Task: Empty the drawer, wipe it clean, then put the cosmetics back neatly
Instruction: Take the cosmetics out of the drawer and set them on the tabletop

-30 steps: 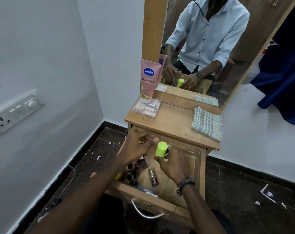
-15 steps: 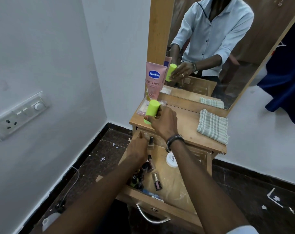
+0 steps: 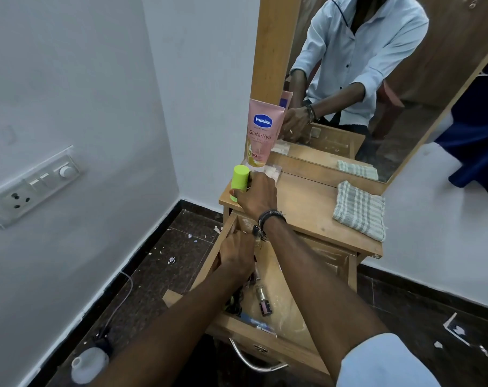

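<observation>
My right hand [image 3: 258, 195] grips a lime-green stick container [image 3: 239, 182] and holds it upright at the left front corner of the wooden dresser top [image 3: 307, 208]. My left hand [image 3: 236, 254] reaches down into the open drawer [image 3: 290, 325] at its left side, fingers curled among small bottles; what it holds is hidden. A small glass bottle with a pink base [image 3: 263, 300] lies on the drawer floor, and dark little bottles [image 3: 234, 301] crowd the left front corner. A pink Vaseline tube [image 3: 262, 132] stands on a clear case [image 3: 273, 171] behind the green stick.
A folded checked cloth [image 3: 360, 209] lies on the right of the dresser top. The mirror [image 3: 377, 79] rises behind it. A metal handle [image 3: 254, 361] curves under the drawer front. A switch panel [image 3: 33, 185] is on the left wall; a white bottle [image 3: 89, 364] and scraps lie on the dark floor.
My right hand lifted the green stick out of the drawer and carried it left and down onto the dresser's front corner. My left hand stayed low inside the drawer.
</observation>
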A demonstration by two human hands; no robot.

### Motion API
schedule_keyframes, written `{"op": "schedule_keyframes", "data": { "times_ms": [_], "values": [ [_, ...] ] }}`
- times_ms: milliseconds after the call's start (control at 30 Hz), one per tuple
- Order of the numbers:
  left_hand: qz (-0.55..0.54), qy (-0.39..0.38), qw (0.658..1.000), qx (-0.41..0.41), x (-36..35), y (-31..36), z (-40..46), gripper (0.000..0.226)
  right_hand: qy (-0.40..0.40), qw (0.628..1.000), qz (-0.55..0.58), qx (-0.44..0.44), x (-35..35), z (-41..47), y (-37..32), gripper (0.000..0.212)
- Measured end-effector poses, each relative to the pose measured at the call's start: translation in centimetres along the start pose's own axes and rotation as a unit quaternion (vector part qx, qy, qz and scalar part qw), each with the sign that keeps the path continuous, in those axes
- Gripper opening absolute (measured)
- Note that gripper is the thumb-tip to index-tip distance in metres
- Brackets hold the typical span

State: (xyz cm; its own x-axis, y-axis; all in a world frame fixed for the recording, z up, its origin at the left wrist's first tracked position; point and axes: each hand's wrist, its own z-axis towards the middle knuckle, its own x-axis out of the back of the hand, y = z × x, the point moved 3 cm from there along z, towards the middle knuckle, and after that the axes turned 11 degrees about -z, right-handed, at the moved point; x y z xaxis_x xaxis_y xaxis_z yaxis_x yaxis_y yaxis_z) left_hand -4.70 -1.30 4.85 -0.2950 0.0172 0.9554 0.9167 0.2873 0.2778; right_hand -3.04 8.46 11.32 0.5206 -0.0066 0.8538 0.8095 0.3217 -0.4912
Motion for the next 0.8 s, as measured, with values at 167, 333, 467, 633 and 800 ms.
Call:
{"op": "schedule_keyframes", "data": {
  "times_ms": [167, 333, 467, 633, 800],
  "values": [
    [-0.029, -0.012, 0.999, 0.008, -0.6, -0.4, -0.2, 0.041, -0.004, 1.000, -0.007, 0.000, -0.4, 0.1, 0.0, 0.032],
    [-0.107, 0.016, 0.994, 0.029, -0.2, -1.4, 0.0, 0.045, -0.013, 1.000, 0.001, -0.004, -0.7, -0.4, 0.8, 0.032],
    [-0.184, 0.043, 0.981, 0.040, 1.1, -1.4, -0.2, 0.038, -0.011, 1.000, 0.026, -0.007, -0.3, -1.4, 1.6, 0.032],
    [-0.297, 0.072, 0.949, 0.070, 1.3, -2.4, -0.2, 0.024, 0.027, 0.997, 0.073, -0.020, 1.0, -3.2, 3.2, 0.014],
    [-0.343, 0.106, 0.930, 0.076, 1.1, -3.6, -1.2, 0.035, 0.085, 0.988, 0.120, -0.042, 2.2, -5.3, 5.4, 0.016]
  ]
}}
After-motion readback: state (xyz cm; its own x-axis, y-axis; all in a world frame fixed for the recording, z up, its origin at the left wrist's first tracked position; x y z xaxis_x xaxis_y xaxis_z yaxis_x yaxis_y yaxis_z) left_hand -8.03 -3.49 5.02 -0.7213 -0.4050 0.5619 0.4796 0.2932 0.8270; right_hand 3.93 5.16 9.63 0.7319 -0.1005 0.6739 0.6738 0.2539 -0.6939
